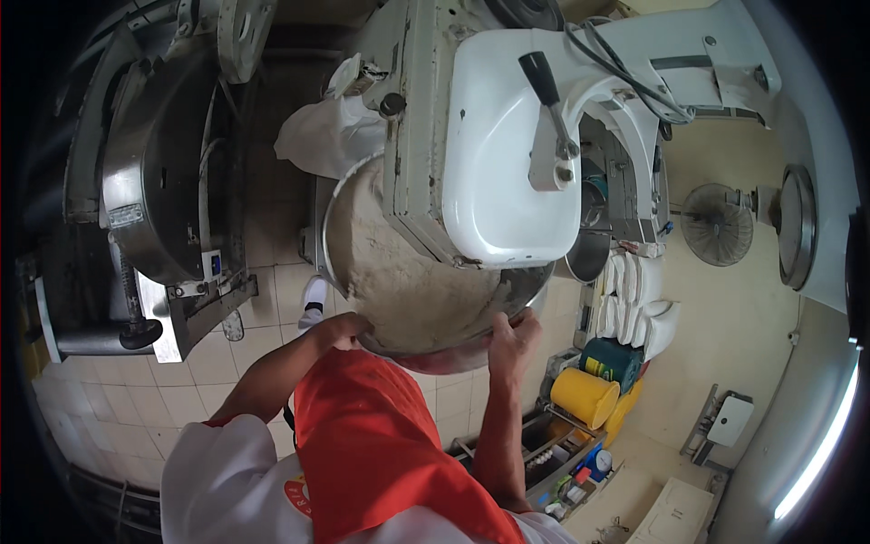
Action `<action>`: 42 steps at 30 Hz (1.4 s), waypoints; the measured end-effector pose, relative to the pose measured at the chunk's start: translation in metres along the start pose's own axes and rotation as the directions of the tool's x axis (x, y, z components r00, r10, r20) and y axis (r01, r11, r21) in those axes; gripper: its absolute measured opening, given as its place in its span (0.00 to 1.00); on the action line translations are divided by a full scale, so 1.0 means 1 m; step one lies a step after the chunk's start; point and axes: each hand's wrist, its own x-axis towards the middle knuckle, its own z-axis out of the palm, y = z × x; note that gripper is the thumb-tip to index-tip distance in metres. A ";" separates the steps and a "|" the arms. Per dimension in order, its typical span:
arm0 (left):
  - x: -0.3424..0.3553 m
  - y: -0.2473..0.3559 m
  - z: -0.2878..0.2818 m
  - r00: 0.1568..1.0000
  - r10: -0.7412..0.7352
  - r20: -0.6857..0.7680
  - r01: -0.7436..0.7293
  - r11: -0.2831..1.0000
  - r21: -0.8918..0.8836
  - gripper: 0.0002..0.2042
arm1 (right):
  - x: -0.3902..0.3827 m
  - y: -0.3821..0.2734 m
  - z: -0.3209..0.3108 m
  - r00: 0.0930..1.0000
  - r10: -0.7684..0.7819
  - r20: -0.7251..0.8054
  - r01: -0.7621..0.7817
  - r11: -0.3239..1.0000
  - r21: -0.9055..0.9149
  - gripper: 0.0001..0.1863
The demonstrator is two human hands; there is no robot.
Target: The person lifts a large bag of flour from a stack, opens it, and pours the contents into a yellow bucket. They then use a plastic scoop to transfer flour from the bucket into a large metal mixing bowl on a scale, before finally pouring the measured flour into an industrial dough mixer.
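Under mixer head (507, 154), bowl rim (435, 355) gripped by both hands' fingers (509, 328).

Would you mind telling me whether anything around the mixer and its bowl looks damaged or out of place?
The mixer's white head shows dark chips and worn paint near its lower edge. Otherwise nothing stands out: the left hand and right hand grip the rim of the steel bowl, and the dough stays inside, unspilled.
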 end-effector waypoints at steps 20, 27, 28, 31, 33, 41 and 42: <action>0.034 0.057 0.013 0.794 -0.340 0.504 0.231 -0.599 -0.767 0.15 | 0.011 -0.026 -0.012 0.981 -0.193 -0.032 0.185 0.969 -0.162 0.13; 0.054 0.078 0.053 0.706 -0.434 0.560 0.286 -0.549 -0.786 0.06 | 0.021 -0.009 -0.019 0.991 -0.135 -0.013 0.130 0.972 -0.198 0.12; 0.058 0.094 0.031 0.631 -0.528 0.569 0.361 -0.449 -0.817 0.03 | 0.025 -0.001 -0.023 0.991 -0.130 -0.004 0.127 0.973 -0.193 0.12; 0.049 0.123 0.025 0.697 -0.533 0.479 0.272 -0.422 -0.865 0.05 | 0.039 0.018 -0.034 0.972 -0.214 -0.098 0.186 0.954 -0.234 0.12; 0.055 0.143 0.026 0.745 -0.544 0.386 0.151 -0.427 -0.892 0.06 | 0.039 0.034 -0.040 0.982 -0.172 -0.076 0.156 0.972 -0.176 0.13; 0.081 0.126 0.055 0.635 -0.747 0.198 0.185 -0.102 -0.978 0.04 | 0.036 0.083 -0.072 0.990 -0.138 -0.003 0.137 0.984 0.117 0.12; 0.075 0.111 0.070 0.696 -0.710 0.101 0.254 0.113 -0.961 0.04 | 0.035 0.086 -0.076 0.995 -0.098 0.022 0.092 0.976 0.198 0.11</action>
